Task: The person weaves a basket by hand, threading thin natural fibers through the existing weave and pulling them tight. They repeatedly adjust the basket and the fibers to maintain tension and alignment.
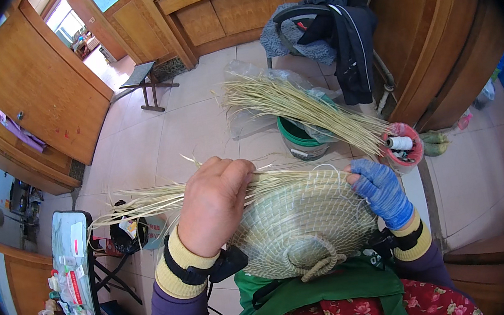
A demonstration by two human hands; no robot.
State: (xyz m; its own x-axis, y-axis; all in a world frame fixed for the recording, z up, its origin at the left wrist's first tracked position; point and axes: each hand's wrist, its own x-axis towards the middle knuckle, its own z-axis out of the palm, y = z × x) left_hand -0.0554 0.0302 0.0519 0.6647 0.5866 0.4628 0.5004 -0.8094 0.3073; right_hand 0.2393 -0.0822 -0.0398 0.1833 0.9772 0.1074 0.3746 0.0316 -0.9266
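A round coiled straw piece [297, 218], stitched with pale thread and bearing a small looped straw handle [324, 262], rests against the green apron at my lap. My left hand [217, 199] is closed around the loose straw strands [149, 201] that run along its far rim and fan out to the left. On the right, my right hand [376, 191], in a blue knitted covering, pinches the rim where the straw bundle meets it. A white thread [328, 167] loops near those fingers. Whether a needle is held cannot be seen.
A large straw bundle [307, 108] lies across a green bucket [302, 144] and plastic, towards a red container [403, 143] with a thread spool [400, 143]. A folding table [89, 272] with small items stands left, a folding stool [140, 74] farther back, a clothes-draped chair [286, 35] behind.
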